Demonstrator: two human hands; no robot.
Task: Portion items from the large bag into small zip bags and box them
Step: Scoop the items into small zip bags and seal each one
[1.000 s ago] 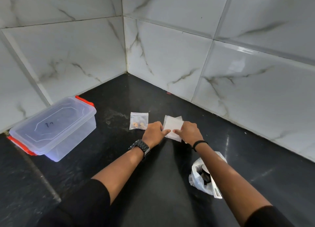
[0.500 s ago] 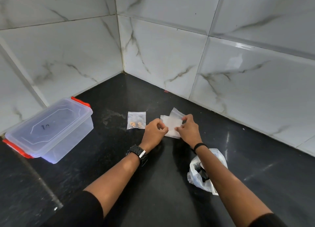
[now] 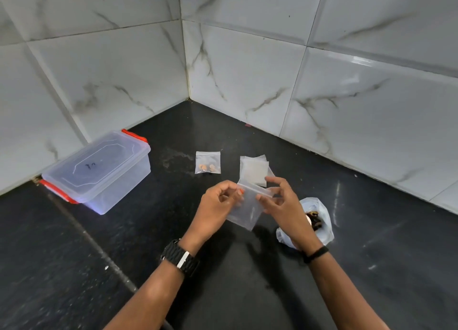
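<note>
Left hand (image 3: 218, 200): you pinch the empty zip bag (image 3: 246, 209) at its top-left edge.
Right hand (image 3: 281, 202): you pinch its top-right edge.
Bag position: raised above the countertop (image 3: 223, 280), near the stack of spare bags (image 3: 254, 169).

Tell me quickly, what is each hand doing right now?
Left hand: pinches the top left edge of the small clear empty plastic zip bag.
Right hand: pinches the top right edge of the same bag.

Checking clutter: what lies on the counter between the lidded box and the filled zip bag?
Head view: only bare black counter between lidded box and filled zip bag.
</note>
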